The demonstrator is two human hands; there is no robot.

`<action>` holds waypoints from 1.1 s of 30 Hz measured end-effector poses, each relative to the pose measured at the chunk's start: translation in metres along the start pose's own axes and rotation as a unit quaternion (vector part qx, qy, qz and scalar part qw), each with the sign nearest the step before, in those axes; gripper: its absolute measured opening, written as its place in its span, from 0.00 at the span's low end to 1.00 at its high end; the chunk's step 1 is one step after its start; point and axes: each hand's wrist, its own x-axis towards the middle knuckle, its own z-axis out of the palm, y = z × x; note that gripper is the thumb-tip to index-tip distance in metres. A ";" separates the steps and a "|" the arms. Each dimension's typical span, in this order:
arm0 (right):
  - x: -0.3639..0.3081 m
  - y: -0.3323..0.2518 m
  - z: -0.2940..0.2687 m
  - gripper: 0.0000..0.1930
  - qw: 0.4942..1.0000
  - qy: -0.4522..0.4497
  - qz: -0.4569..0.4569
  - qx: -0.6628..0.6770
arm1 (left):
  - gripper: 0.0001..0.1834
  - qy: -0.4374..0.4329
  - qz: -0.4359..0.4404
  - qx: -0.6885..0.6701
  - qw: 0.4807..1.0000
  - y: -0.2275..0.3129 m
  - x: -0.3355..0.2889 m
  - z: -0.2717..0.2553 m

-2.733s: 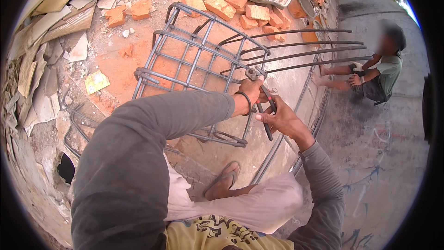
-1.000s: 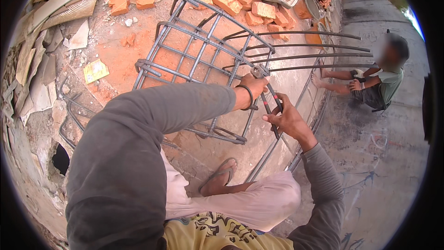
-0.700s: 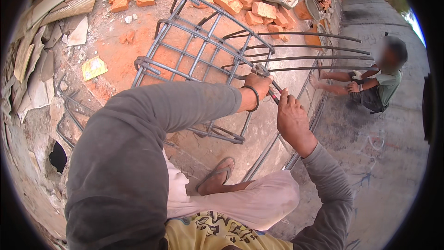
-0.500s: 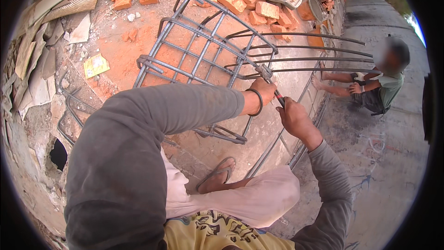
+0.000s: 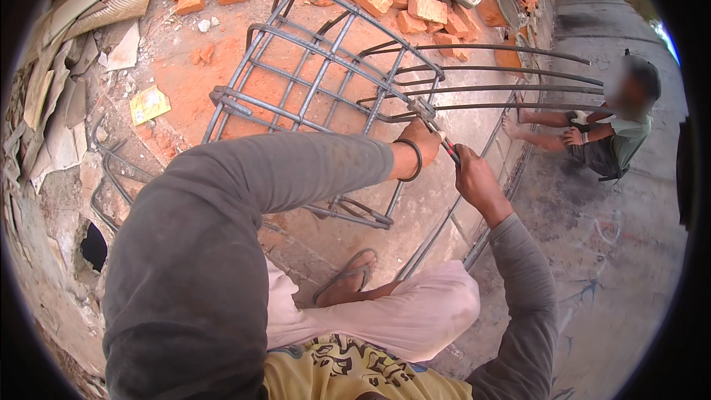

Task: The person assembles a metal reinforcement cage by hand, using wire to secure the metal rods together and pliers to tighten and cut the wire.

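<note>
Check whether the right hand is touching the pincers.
Touching. The head view shows the right hand closed around the handle end of the pincers, with no gap between them.

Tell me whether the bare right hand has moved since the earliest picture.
Yes: the bare right hand has shifted right, farther from the grey steel rebar cage.

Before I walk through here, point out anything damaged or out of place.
A ragged dark hole gapes at lower left, and broken, jagged sheets lie jumbled above it. A torn-looking yellow scrap lies on the ground. The steel cage shows no obvious damage.
</note>
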 end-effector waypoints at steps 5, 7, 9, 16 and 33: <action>-0.008 -0.046 0.000 0.12 0.812 -0.199 0.217 0.503 | 0.20 0.047 -0.019 0.020 0.999 0.015 -0.021 -0.020; -0.016 -0.051 0.001 0.13 0.752 -0.203 0.221 0.586 | 0.22 -0.023 -0.047 -0.033 0.998 0.021 -0.027 -0.034; -0.020 -0.056 0.001 0.14 0.686 -0.204 0.222 0.662 | 0.22 -0.048 -0.069 -0.064 0.994 0.015 -0.019 -0.033; -0.032 -0.070 -0.008 0.31 0.998 0.020 0.048 -0.046 | 0.18 -0.065 -0.051 -0.240 0.967 0.012 -0.014 -0.012; -0.012 -0.074 -0.042 0.27 0.911 -0.175 0.182 0.326 | 0.20 -0.051 -0.051 -0.248 0.966 0.001 -0.005 -0.008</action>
